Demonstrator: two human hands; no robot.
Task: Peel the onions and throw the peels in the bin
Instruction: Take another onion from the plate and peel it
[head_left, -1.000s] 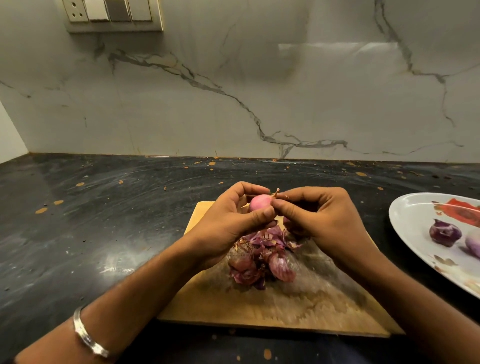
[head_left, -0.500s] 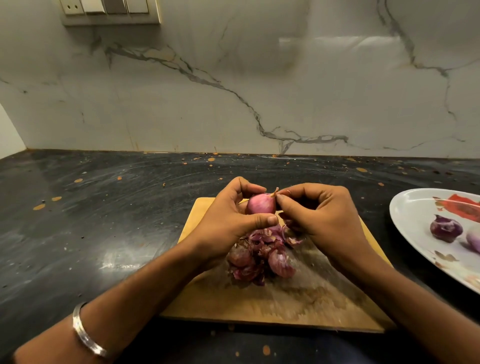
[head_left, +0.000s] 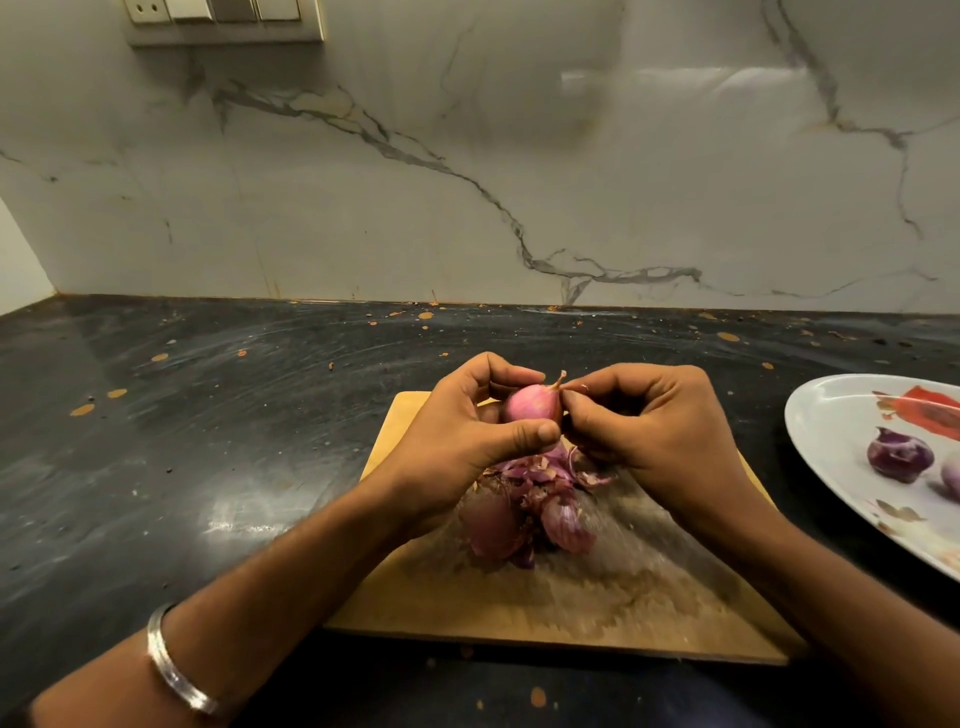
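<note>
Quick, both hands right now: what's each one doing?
Left hand: grips the onion.
Right hand: fingers curled, pinching at the onion's tip, probably skin.

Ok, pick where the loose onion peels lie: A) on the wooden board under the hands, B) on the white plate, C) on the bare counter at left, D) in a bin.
A: the pile of peels lies on the wooden board, below both hands.

You get dim, warm light; glare sits on the dark counter (head_left: 244, 519) left of the cutting board (head_left: 571, 613). The board's surface is smeared with blur, and wide-angle bending curves the edges.
</note>
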